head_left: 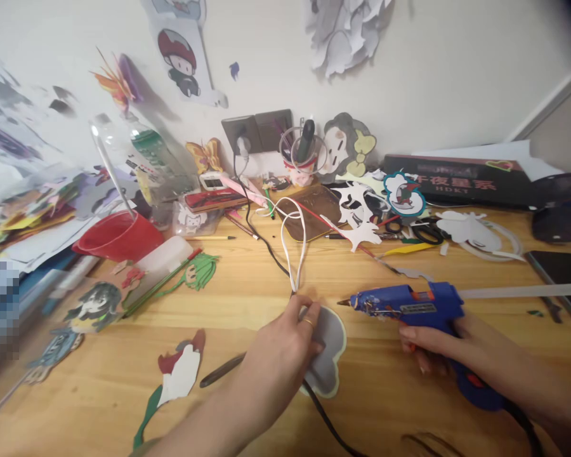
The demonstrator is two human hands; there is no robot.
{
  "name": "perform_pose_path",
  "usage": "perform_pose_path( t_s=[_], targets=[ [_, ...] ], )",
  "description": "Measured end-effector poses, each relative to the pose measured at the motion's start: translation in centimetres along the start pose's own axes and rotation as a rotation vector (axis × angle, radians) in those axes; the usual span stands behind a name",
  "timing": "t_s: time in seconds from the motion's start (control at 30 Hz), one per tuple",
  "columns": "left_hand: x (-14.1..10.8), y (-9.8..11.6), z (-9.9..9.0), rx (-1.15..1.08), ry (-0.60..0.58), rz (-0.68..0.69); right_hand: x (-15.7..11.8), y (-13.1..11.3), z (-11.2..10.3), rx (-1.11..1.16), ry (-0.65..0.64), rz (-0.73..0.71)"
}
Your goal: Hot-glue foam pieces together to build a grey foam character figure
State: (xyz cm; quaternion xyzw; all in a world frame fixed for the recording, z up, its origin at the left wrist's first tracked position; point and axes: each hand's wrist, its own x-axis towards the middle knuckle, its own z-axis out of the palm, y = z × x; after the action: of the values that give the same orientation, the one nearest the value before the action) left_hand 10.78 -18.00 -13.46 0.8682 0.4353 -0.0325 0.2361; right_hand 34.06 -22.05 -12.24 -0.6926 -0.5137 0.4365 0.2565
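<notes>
My left hand (285, 346) is closed on a grey cloud-shaped cutout (330, 346) with a pale rim; the hand hides its left part. A thin white cord loop (294, 244) runs up to the fingertips, and a black cord (326, 412) comes out below the hand. In my right hand (450, 346) is a blue hot glue gun (409, 304), gripped by its handle. Its nozzle points left, just right of the left hand and above the cutout's upper edge. A long translucent glue stick (523, 291) sticks out of the gun's back.
On the left stand a red cup (118, 235) and plastic bottle (155, 165). Paper figures (181, 374) lie at front left. White paper scraps (356, 212), scissors (428, 233) and a pen holder (301, 158) are at the back. A dark tablet-like device (564, 279) lies far right.
</notes>
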Motion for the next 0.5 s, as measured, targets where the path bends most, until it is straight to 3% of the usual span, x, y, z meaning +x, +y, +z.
perform_pose_path(
  t_s=[0.1, 0.33, 0.5],
  targets=[
    [0.0, 0.0, 0.2, -0.005, -0.021, 0.010, 0.1, 0.5, 0.3, 0.092, -0.098, 0.062],
    [0.1, 0.0, 0.8, 0.008, -0.031, -0.002, 0.1, 0.4, 0.5, 0.026, -0.068, 0.083],
    [0.3, 0.1, 0.0, -0.119, -0.066, -0.030, 0.2, 1.3, 0.4, 0.004, -0.084, 0.086]
  ],
)
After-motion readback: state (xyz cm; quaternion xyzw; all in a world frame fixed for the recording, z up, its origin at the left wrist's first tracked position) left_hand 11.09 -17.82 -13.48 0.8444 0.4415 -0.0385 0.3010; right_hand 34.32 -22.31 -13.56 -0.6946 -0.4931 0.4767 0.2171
